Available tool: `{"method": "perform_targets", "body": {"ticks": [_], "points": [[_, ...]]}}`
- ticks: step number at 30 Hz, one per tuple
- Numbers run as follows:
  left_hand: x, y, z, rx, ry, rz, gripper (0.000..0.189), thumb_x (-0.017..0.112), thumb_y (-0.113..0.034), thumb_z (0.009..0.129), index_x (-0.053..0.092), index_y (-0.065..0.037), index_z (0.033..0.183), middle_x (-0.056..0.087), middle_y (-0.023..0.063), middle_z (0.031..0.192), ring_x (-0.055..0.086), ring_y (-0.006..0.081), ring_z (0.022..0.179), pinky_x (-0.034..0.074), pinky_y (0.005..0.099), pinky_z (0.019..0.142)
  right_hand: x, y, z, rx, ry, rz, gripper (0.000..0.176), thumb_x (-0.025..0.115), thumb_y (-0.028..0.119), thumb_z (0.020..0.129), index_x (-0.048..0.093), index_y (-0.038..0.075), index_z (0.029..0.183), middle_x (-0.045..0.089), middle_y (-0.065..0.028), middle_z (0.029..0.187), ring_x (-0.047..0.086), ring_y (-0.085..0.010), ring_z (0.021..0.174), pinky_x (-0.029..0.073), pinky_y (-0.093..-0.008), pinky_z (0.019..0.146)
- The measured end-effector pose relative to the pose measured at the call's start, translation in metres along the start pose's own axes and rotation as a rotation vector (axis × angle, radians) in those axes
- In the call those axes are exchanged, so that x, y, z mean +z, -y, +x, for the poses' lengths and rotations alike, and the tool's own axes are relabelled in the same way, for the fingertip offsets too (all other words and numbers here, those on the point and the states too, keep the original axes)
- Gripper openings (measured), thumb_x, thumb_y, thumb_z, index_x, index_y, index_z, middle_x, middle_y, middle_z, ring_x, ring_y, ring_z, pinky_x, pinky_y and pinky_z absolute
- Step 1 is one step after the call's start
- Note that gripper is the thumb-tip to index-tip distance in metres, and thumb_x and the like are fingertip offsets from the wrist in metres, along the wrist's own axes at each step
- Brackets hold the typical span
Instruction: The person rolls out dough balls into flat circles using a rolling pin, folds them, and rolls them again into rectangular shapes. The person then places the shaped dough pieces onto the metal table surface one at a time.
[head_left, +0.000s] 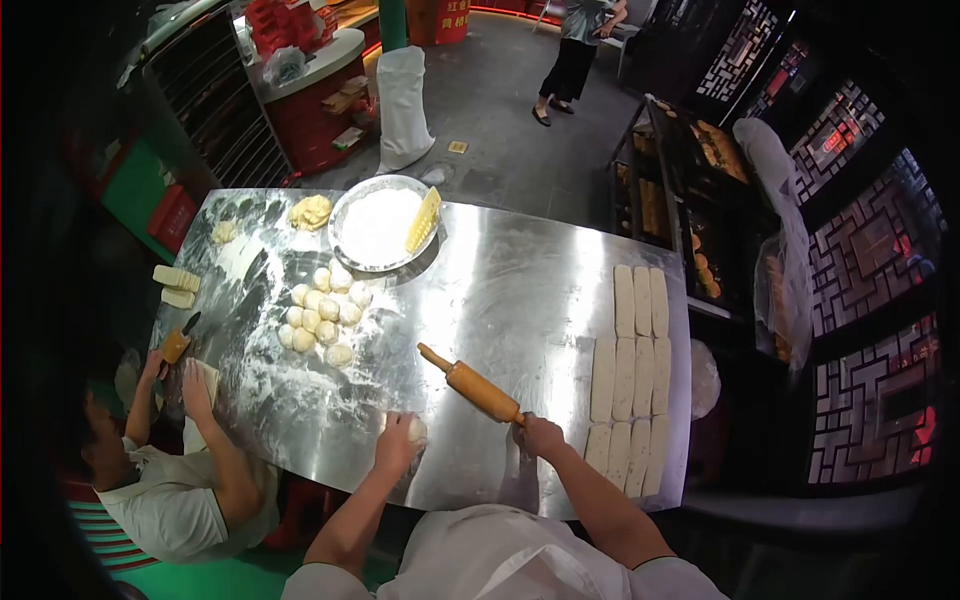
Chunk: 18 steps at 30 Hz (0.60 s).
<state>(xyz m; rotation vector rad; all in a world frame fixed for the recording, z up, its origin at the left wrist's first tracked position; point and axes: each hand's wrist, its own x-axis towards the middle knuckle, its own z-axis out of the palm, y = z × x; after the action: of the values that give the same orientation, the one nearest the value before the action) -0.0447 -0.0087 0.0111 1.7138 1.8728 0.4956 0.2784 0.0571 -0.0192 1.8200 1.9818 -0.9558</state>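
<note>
My right hand [543, 437] is closed round the near handle of a wooden rolling pin [484, 390], which points away to the upper left. My left hand [397, 442] curls over a ball of dough [417, 431] at the table's near side, its fingers partly wrapped round it. Beyond that hand, a cluster of several dough balls [326, 307] rests on flour. Rows of long, flat dough strips [628, 370] lie along the right side of the metal table [480, 290].
A bowl of flour [378, 225] with a yellow scraper [423, 220] stands at the back, beside a lump of dough [310, 212]. At left, a co-worker [180, 490] holds another rolling pin [176, 346]. Baked goods fill a rack [705, 200] on the right; another person [578, 50] stands behind.
</note>
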Motion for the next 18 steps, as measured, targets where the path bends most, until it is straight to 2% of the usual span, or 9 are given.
{"method": "perform_targets", "body": {"ticks": [3, 6, 9, 12, 14, 18], "points": [[0.016, -0.040, -0.008, 0.026, -0.048, -0.023, 0.053, 0.081, -0.023, 0.073, 0.060, -0.011, 0.120, 0.052, 0.0140, 0.116, 0.061, 0.0385, 0.097, 0.052, 0.0465, 0.083, 0.001, -0.003, 0.000, -0.030, -0.010, 0.019, 0.033, 0.054, 0.032, 0.095, 0.055, 0.006, 0.117, 0.069, -0.0197, 0.100, 0.068, -0.0359, 0.095, 0.053, -0.0475, 0.082], [0.035, -0.045, -0.021, -0.006, 0.032, 0.067, 0.056, 0.082, -0.024, 0.072, 0.060, -0.013, 0.122, 0.052, 0.0137, 0.117, 0.060, 0.0367, 0.102, 0.051, 0.0457, 0.085, 0.006, -0.005, 0.000, -0.030, -0.014, 0.043, 0.032, 0.054, 0.030, 0.095, 0.055, 0.006, 0.116, 0.070, -0.0190, 0.098, 0.068, -0.0357, 0.094, 0.054, -0.0474, 0.081], [0.037, -0.049, -0.019, 0.045, -0.009, 0.075, 0.062, 0.083, -0.024, 0.071, 0.058, -0.016, 0.127, 0.052, 0.0138, 0.122, 0.052, 0.0345, 0.116, 0.049, 0.0437, 0.093, 0.014, -0.011, 0.007, -0.039, -0.040, 0.047, 0.032, 0.054, 0.030, 0.095, 0.056, 0.007, 0.118, 0.070, -0.0177, 0.099, 0.068, -0.0355, 0.094, 0.053, -0.0477, 0.081], [0.034, -0.046, -0.016, 0.155, 0.037, 0.132, 0.067, 0.083, -0.024, 0.071, 0.055, -0.017, 0.132, 0.051, 0.0132, 0.125, 0.055, 0.0346, 0.113, 0.050, 0.0437, 0.092, 0.018, -0.015, 0.009, -0.032, -0.028, 0.054, 0.033, 0.053, 0.030, 0.095, 0.057, 0.007, 0.117, 0.070, -0.0179, 0.101, 0.068, -0.0355, 0.096, 0.053, -0.0482, 0.081], [0.039, -0.034, -0.016, 0.190, 0.056, 0.151, 0.070, 0.082, -0.023, 0.071, 0.053, -0.018, 0.134, 0.051, 0.0129, 0.125, 0.056, 0.0344, 0.112, 0.050, 0.0437, 0.091, 0.015, -0.011, 0.004, -0.056, -0.027, 0.043, 0.028, 0.038, 0.021, 0.099, 0.058, 0.004, 0.109, 0.069, -0.0196, 0.102, 0.068, -0.0365, 0.097, 0.053, -0.0490, 0.082], [0.036, -0.018, -0.015, 0.184, 0.083, 0.113, 0.077, 0.082, -0.024, 0.072, 0.046, -0.019, 0.141, 0.051, 0.0121, 0.124, 0.058, 0.0337, 0.109, 0.052, 0.0437, 0.088, 0.009, -0.009, -0.001, -0.049, -0.022, 0.041, 0.028, 0.039, 0.020, 0.098, 0.057, 0.004, 0.111, 0.069, -0.0197, 0.103, 0.068, -0.0354, 0.098, 0.053, -0.0490, 0.082]]}}
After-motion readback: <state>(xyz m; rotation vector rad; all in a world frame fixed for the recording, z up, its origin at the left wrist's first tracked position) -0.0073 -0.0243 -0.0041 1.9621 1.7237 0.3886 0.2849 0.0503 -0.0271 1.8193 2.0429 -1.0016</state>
